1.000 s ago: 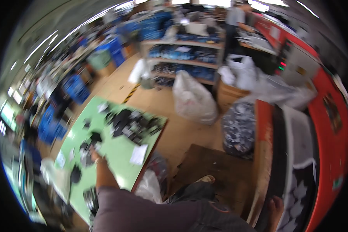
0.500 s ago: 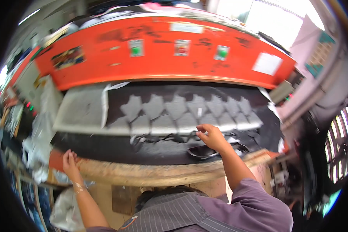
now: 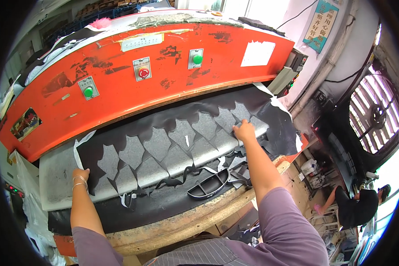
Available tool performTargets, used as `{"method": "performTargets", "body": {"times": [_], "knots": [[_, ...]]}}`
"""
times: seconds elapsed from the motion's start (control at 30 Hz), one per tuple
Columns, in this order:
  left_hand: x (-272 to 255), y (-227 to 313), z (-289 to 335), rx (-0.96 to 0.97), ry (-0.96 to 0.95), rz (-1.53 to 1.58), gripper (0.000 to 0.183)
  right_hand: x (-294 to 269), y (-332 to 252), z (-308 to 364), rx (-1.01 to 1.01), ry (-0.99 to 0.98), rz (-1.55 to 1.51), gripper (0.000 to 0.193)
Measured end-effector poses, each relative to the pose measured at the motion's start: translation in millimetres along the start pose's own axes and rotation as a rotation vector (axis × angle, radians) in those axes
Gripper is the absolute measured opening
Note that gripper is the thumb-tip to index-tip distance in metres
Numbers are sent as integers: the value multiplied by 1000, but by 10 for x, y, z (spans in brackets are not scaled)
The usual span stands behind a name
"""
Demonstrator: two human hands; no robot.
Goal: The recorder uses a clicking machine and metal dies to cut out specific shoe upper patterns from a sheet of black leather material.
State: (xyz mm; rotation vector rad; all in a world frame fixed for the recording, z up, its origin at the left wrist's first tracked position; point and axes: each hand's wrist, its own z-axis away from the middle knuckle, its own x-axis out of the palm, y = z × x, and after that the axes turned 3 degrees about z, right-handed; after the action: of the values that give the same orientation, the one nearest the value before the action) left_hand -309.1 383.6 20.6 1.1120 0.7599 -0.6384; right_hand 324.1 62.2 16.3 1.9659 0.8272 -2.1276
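A black sheet (image 3: pixel 133 123), with a row of pointed cut-outs along its near side, lies over a grey cutting board (image 3: pixel 57 177). My left hand (image 3: pixel 80 174) is closed at the left end of the sheet, beside its pale turned-up edge; the fingertips are partly hidden. Toward the right end my right hand (image 3: pixel 244 131) pinches the sheet's jagged near edge. In front of the board sits a half-moon cutting die (image 3: pixel 209 184) with dividers inside. Thin black offcut strips (image 3: pixel 177 181) trail along the board's near edge.
An orange-red press beam (image 3: pixel 115 75) with green and red buttons spans above the board's far side. A worn wooden edge (image 3: pixel 177 221) runs along the front. At the right, a person (image 3: pixel 359 206) sits low; plastic bags (image 3: pixel 33 199) hang at the left.
My left hand has gone from the front left corner up to the sheet's left end. My right hand has reached farther along the sheet to the right. The view has turned rightward.
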Motion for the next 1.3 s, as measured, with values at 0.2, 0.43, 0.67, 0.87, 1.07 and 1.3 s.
{"method": "performTargets", "body": {"times": [0.2,0.43,0.67,0.87,1.07,1.3], "knots": [[173,681,377,99,123,-150,53,-179,146,-180,135,19,13,48],[146,-162,-269,272,177,-227,55,-626,1127,-333,678,217,219,69],[231,45,-238,328,144,-129,58,-1009,2537,-304,1037,-86,-117,80],[16,167,-45,218,156,-415,67,-734,2970,-850,765,-156,-36,68],[-180,88,159,137,215,-434,66,-1163,3403,-761,644,180,-792,23],[-274,-547,60,256,86,-349,62,-1401,4044,352,583,362,-658,20]]}}
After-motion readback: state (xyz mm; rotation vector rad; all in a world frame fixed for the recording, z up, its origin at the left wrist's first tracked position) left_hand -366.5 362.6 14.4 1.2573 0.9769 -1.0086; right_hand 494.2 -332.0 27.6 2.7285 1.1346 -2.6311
